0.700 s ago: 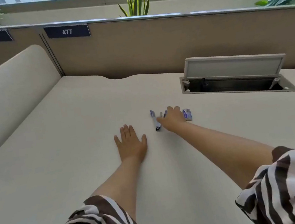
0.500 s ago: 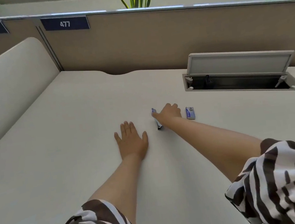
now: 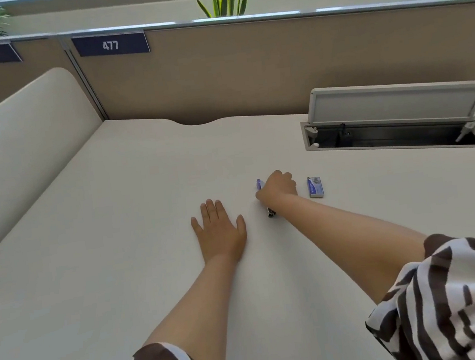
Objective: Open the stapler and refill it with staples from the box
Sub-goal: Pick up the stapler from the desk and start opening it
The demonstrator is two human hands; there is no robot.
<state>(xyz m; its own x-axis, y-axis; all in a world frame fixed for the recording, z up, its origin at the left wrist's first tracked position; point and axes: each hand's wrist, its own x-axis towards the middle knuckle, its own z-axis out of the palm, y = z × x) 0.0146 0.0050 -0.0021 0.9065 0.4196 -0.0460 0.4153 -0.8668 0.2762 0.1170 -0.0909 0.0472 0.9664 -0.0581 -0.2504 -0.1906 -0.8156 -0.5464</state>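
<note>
A small purple stapler lies on the cream desk, mostly covered by my right hand. The fingers of that hand are curled around it; only its purple far tip and a dark near end stick out. A small blue box of staples lies flat just right of my right hand, untouched and closed. My left hand rests palm down on the desk, fingers spread, a little left of the stapler and holding nothing.
An open cable hatch with a raised lid sits in the desk at the back right. A brown partition with number plates 476 and 477 closes the far edge. A cream side divider rises on the left.
My right hand has slid left off the staple box area and closed over the stapler. The staple box now lies fully exposed. The left hand has stayed flat.
</note>
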